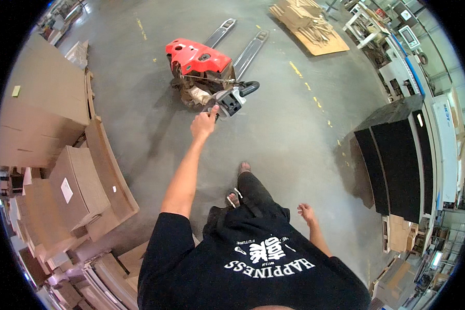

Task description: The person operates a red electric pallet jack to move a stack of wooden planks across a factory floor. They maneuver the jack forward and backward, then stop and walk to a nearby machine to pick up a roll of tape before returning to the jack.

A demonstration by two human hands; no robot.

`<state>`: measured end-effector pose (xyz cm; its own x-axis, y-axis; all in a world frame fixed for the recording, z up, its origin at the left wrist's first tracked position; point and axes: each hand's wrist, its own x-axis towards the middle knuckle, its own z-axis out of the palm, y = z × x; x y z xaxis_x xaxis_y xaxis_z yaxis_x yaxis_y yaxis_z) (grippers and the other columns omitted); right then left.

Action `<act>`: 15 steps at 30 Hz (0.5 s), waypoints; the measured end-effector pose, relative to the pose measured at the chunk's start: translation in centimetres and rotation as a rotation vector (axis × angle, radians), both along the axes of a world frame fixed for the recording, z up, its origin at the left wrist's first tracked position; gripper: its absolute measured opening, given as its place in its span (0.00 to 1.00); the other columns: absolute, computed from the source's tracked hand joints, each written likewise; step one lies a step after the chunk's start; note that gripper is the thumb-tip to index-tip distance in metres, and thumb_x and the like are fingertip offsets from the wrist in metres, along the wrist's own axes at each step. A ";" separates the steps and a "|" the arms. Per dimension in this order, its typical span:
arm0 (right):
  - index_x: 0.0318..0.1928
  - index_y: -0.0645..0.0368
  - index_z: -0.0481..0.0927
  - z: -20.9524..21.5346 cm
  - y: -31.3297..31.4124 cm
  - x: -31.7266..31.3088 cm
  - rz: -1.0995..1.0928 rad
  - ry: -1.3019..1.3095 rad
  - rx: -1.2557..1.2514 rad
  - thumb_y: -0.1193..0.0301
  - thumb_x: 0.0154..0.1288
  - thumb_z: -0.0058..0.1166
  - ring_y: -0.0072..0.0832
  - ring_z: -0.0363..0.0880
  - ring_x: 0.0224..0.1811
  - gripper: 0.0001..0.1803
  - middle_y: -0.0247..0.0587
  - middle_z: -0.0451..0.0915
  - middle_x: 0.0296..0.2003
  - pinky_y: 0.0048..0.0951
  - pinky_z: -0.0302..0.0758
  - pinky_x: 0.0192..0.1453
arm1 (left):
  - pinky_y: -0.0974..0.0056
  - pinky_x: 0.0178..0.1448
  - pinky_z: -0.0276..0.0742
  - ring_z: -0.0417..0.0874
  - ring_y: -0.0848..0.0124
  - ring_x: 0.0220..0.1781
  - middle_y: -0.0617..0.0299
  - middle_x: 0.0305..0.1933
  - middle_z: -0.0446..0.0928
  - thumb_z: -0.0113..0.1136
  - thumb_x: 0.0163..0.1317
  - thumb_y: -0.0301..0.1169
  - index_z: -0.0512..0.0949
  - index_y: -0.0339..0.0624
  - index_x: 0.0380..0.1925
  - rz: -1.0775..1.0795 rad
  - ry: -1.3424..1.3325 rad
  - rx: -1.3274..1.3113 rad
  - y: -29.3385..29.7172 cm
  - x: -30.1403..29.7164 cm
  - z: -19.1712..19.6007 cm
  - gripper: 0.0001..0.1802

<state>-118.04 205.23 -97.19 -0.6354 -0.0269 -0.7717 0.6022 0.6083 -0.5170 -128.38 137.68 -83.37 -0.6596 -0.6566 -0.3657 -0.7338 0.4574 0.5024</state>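
Through the head view I have a red-covered pallet truck [191, 54] at the upper centre of the frame, standing on the bare concrete floor [289, 137]. The left hand [203, 124] reaches up to it and is wrapped around the near grip of its tiller head [231, 103], thumb uppermost. The right hand [306, 213], right of centre and lower down, holds nothing; its fingers curl loosely in the air.

My worry is that a single-handed grip off to one side could let the tiller swing and the truck veer. Drawn quickly toward the body, its wheel end might catch the feet [244, 167], which look to be in open footwear. A sharp turn could sweep the forks [222, 33] into the plywood sheet [331, 45] at the upper right, or the chassis into the cardboard cartons [76, 183] on the left.

By count I get one truck, one tiller head with one black loop handle [250, 89], two forks, two hands, two feet and one plywood sheet. The wood offcuts [297, 15] piled on it, the overlapping cartons and the black panels [392, 165] at right I cannot count reliably.
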 end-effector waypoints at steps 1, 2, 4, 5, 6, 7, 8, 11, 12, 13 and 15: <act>0.58 0.60 0.81 -0.1 -0.3 -1.1 0.028 -0.018 0.007 0.55 0.78 0.55 0.27 0.84 0.41 0.22 0.39 0.87 0.45 0.30 0.76 0.43 | 0.42 0.57 0.79 0.86 0.43 0.54 0.44 0.44 0.88 0.32 0.65 0.81 0.90 0.46 0.39 0.025 0.015 -0.058 -0.9 0.7 -0.2 0.52; 0.59 0.60 0.81 -0.3 -0.7 -2.5 0.067 -0.038 0.012 0.55 0.78 0.55 0.27 0.84 0.41 0.23 0.39 0.87 0.45 0.31 0.76 0.44 | 0.41 0.56 0.79 0.87 0.43 0.52 0.43 0.41 0.87 0.31 0.67 0.80 0.89 0.43 0.34 0.060 0.029 -0.118 -1.9 1.6 -0.4 0.53; 0.60 0.61 0.80 -1.3 -0.8 -3.6 0.106 -0.044 -0.003 0.55 0.78 0.55 0.29 0.84 0.42 0.24 0.39 0.87 0.45 0.33 0.78 0.47 | 0.41 0.53 0.79 0.87 0.45 0.49 0.44 0.37 0.87 0.28 0.69 0.79 0.88 0.41 0.29 0.059 -0.022 -0.120 -3.3 2.0 0.8 0.54; 0.61 0.61 0.80 -1.9 -1.1 -4.6 0.173 -0.044 0.004 0.55 0.78 0.56 0.30 0.85 0.43 0.24 0.40 0.87 0.45 0.34 0.79 0.48 | 0.42 0.55 0.79 0.87 0.44 0.51 0.44 0.41 0.87 0.29 0.68 0.79 0.89 0.43 0.33 0.061 -0.057 -0.081 -4.3 2.7 1.2 0.53; 0.61 0.61 0.80 -2.6 -1.2 -5.5 0.238 -0.043 0.012 0.54 0.78 0.56 0.31 0.85 0.44 0.24 0.40 0.87 0.46 0.35 0.79 0.49 | 0.42 0.57 0.79 0.86 0.43 0.54 0.44 0.44 0.87 0.30 0.68 0.79 0.90 0.45 0.37 0.060 -0.091 -0.040 -5.2 3.5 1.6 0.52; 0.61 0.61 0.80 -3.3 -2.2 -6.5 0.307 -0.042 0.013 0.54 0.77 0.56 0.32 0.85 0.44 0.25 0.41 0.87 0.46 0.36 0.80 0.50 | 0.42 0.58 0.80 0.85 0.42 0.56 0.44 0.48 0.88 0.31 0.67 0.80 0.91 0.47 0.42 0.064 -0.127 -0.005 -6.1 4.3 1.9 0.52; 0.61 0.64 0.80 -2.3 -6.0 -7.7 0.268 -0.002 -0.009 0.55 0.76 0.57 0.33 0.85 0.47 0.26 0.44 0.87 0.46 0.38 0.81 0.54 | 0.43 0.58 0.79 0.86 0.43 0.56 0.43 0.47 0.88 0.30 0.67 0.80 0.90 0.45 0.41 0.079 -0.133 -0.045 -7.3 5.5 1.6 0.53; 0.62 0.68 0.79 -0.9 -13.7 -12.2 0.405 0.243 -0.022 0.54 0.76 0.58 0.36 0.85 0.50 0.29 0.50 0.87 0.48 0.37 0.80 0.59 | 0.44 0.58 0.79 0.86 0.44 0.55 0.44 0.45 0.88 0.34 0.67 0.79 0.90 0.45 0.41 0.058 -0.154 -0.033 -7.8 8.0 2.8 0.51; 0.63 0.68 0.78 -1.9 -16.0 -13.1 0.347 0.396 -0.080 0.54 0.76 0.57 0.38 0.86 0.52 0.30 0.52 0.87 0.49 0.37 0.79 0.61 | 0.44 0.57 0.80 0.86 0.44 0.54 0.45 0.44 0.88 0.35 0.67 0.79 0.90 0.45 0.41 0.050 -0.110 -0.053 -7.6 8.5 2.5 0.50; 0.64 0.67 0.77 0.1 -20.9 -14.9 0.384 0.466 -0.074 0.53 0.77 0.56 0.41 0.85 0.56 0.30 0.55 0.86 0.52 0.39 0.79 0.63 | 0.45 0.55 0.80 0.87 0.44 0.53 0.45 0.43 0.88 0.37 0.67 0.79 0.90 0.45 0.41 0.069 -0.076 -0.090 -7.5 10.4 1.7 0.49; 0.66 0.66 0.76 0.9 -28.3 -18.8 0.283 0.583 -0.215 0.50 0.77 0.56 0.44 0.82 0.63 0.33 0.58 0.81 0.61 0.40 0.76 0.67 | 0.45 0.53 0.80 0.87 0.44 0.50 0.45 0.40 0.87 0.40 0.66 0.78 0.90 0.46 0.40 -0.028 -0.005 -0.120 -7.3 11.1 1.4 0.47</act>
